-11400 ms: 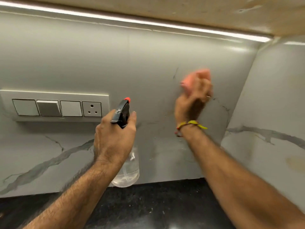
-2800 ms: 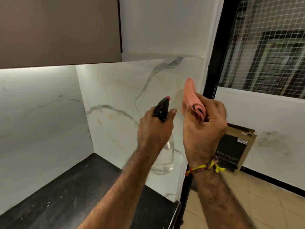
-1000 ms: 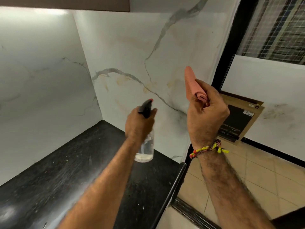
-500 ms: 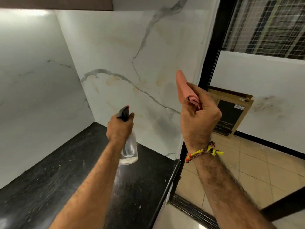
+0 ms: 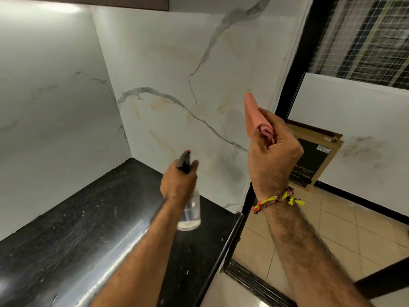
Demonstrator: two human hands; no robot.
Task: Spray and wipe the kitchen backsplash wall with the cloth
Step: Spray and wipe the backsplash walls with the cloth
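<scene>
The white marble backsplash wall (image 5: 177, 63) with grey veins and yellowish stains fills the middle of the head view. My left hand (image 5: 178, 185) grips a clear spray bottle (image 5: 191, 214) with a black, red-tipped nozzle pointed at the lower part of that wall, just above the counter. My right hand (image 5: 271, 154) is raised to the right, closed around a folded pink cloth (image 5: 254, 118) that sticks up from the fist, a short way off the wall's right edge.
A black stone counter (image 5: 88, 229) runs below, ending at a corner with the left wall (image 5: 51, 96). A black door frame (image 5: 294, 63) bounds the backsplash on the right. Beyond it lie a tiled floor (image 5: 332, 235), a cardboard box (image 5: 314, 156) and a mesh window (image 5: 363, 36).
My left hand with the spray bottle has dropped lower towards the counter. My right hand keeps the cloth raised in much the same place.
</scene>
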